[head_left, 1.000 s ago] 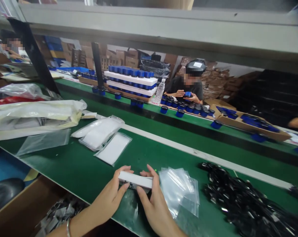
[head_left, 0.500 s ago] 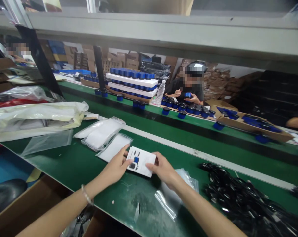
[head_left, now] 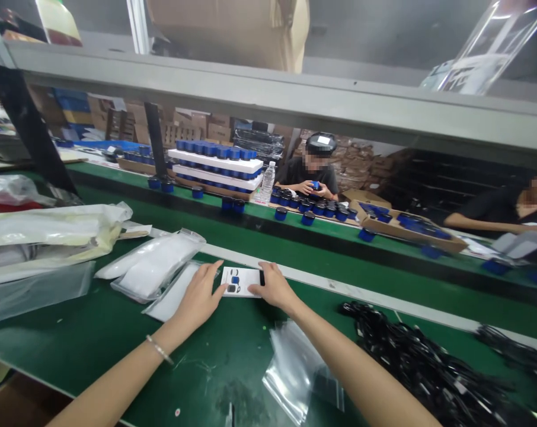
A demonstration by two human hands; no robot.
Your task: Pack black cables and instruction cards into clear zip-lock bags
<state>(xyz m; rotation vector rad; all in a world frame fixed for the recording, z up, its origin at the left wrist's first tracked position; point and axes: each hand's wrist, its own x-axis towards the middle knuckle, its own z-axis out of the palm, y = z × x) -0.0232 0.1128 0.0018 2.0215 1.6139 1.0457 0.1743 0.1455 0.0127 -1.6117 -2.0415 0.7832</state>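
Observation:
A small white booklet (head_left: 247,276), printed with pictures of a blue device and its accessories, is held flat just over the green bench by both hands. My left hand (head_left: 200,295) grips its left edge, the thumb at the lower corner and the index finger stretched along the far side. My right hand (head_left: 274,286) closes on the right end, thumb on top and the other fingers hidden underneath. Beside my left hand lie white packets in clear bags (head_left: 155,267). Empty clear plastic bags (head_left: 290,370) rest on the bench below my right forearm.
A tangled heap of black cables (head_left: 411,356) covers the bench at right. Large plastic sacks (head_left: 50,234) lie at left. Across the bench, blue round devices (head_left: 281,213) stand in rows near a water bottle (head_left: 267,181), where a co-worker (head_left: 313,169) handles one. A shelf beam (head_left: 251,89) crosses overhead.
The booklet has moved away from me toward the white strip and turned more level. Both hands moved with it, and my left fingers have spread a little. The view has shifted right.

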